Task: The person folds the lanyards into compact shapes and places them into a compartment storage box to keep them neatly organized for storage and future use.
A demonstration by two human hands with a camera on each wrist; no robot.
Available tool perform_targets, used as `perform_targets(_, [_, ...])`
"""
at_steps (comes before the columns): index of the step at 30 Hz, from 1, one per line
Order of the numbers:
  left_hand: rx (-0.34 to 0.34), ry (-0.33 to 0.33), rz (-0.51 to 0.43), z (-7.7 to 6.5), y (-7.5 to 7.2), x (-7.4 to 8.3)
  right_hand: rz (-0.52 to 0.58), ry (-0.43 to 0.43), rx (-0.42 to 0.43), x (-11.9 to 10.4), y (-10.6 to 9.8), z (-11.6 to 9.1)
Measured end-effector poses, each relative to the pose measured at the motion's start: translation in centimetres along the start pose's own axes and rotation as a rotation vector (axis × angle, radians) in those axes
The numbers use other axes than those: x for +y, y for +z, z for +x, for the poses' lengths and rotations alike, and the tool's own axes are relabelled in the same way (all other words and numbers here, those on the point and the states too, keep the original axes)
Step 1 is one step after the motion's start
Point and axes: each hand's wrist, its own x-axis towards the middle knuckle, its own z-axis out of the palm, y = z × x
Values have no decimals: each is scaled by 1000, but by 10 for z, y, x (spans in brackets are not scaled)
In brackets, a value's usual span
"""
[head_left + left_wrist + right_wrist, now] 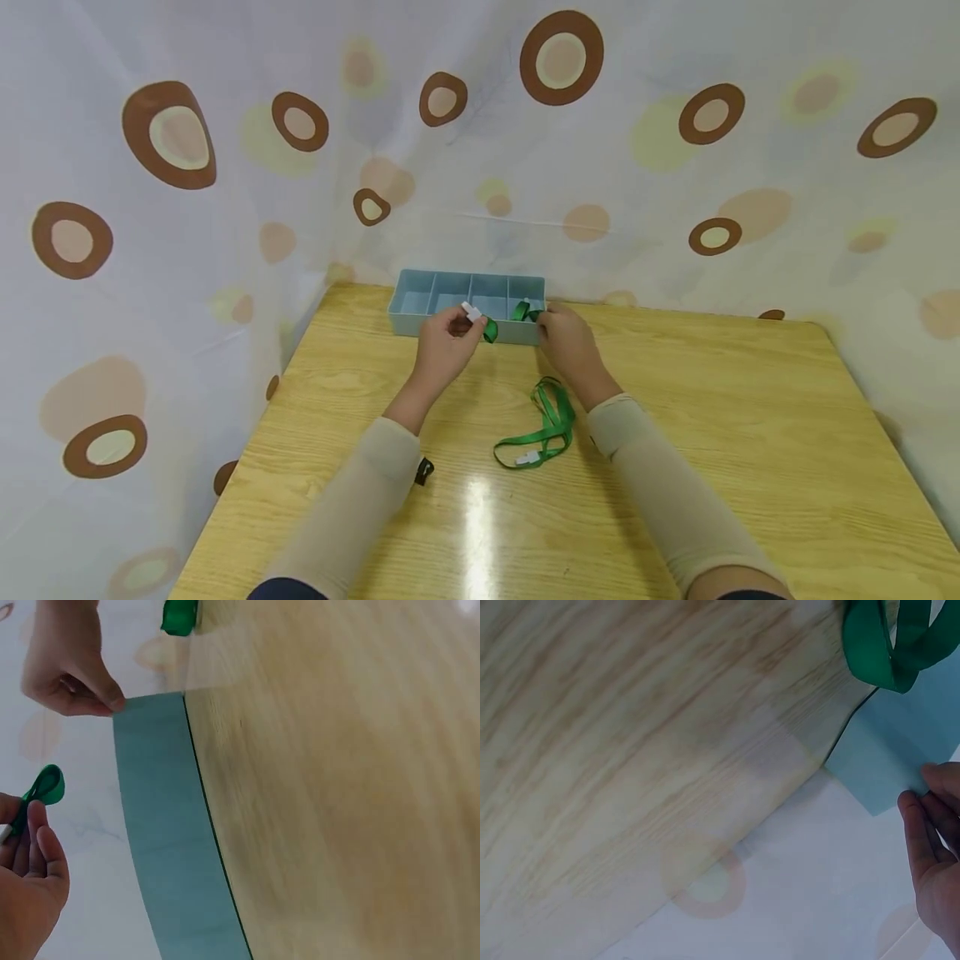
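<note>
My left hand (pixel 447 337) pinches a folded green lanyard (pixel 491 331) by its white plastic clip, just above the front of a blue-grey divided box (pixel 513 334). At the box's right end, my right hand (pixel 568 340) grips the rim between thumb and fingers, as the left wrist view also shows on the box wall (pixel 154 750). Inside the rightmost compartment lies another green lanyard (pixel 521 311), partly hidden by the right hand. A third green lanyard (pixel 557 427) with a white clip lies loosely looped on the table between my forearms.
The wooden table (pixel 720 400) runs up to a patterned curtain (pixel 480 150) behind the box. A small black object (pixel 425 470) lies beside my left forearm, partly covered by the sleeve. Dividers split the box into several compartments.
</note>
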Motion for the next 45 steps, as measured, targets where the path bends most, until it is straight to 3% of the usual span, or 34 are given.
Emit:
perform_targets(8, [6,54,163,42,7,-9,-3,2,17,-3,1,1])
perform_targets(13, [-50,15,299,58,12,-18,-2,28,-10,-6,5,-3])
perform_targets(18, [-85,-39,348,65,15,-25,2,30,-12,-10,5,-4])
perform_targets(25, [-157,-137,478,58,13,-31,-8,7,-32,-11,7,-3])
perform_targets(29, [-168,-155,469,54,14,-35,-2,14,-46,-10,5,-4])
perform_targets(37, [-173,-60,391,56,19,-26,-4,39,-44,-2,-6,-4])
perform_targets(41, [-196,-11,352,45,20,-18,36,44,-103,2,-10,-6])
perform_targets(45, [-249,47,319,25,20,-10,89,46,-139,2,-18,-13])
